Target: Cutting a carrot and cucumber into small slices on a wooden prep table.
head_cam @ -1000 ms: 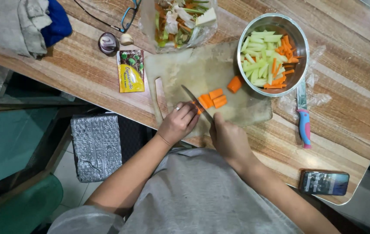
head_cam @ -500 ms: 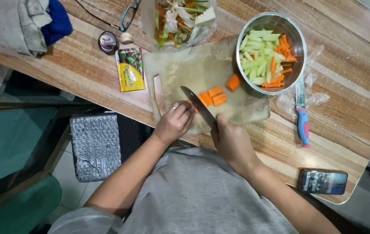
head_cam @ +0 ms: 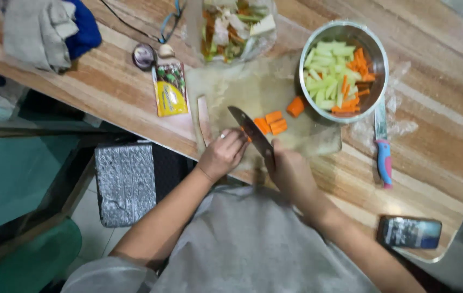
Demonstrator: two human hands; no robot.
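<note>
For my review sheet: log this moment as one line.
right hand: grips knife | left hand: steadies a carrot piece at the blade | carrot chunks on cutting board | steel bowl: cut vegetables

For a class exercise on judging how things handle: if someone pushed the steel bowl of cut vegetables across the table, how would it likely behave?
The steel bowl looks smooth and round-bottomed, so it would probably slide easily on the wooden table. Well filled with vegetable sticks, it likely feels fairly heavy and steady. A push at the rim might rock it.

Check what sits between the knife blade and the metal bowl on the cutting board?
Head view: orange carrot chunks lie on the cutting board between the knife blade and the metal bowl, with one more carrot piece nearer the bowl.
</note>
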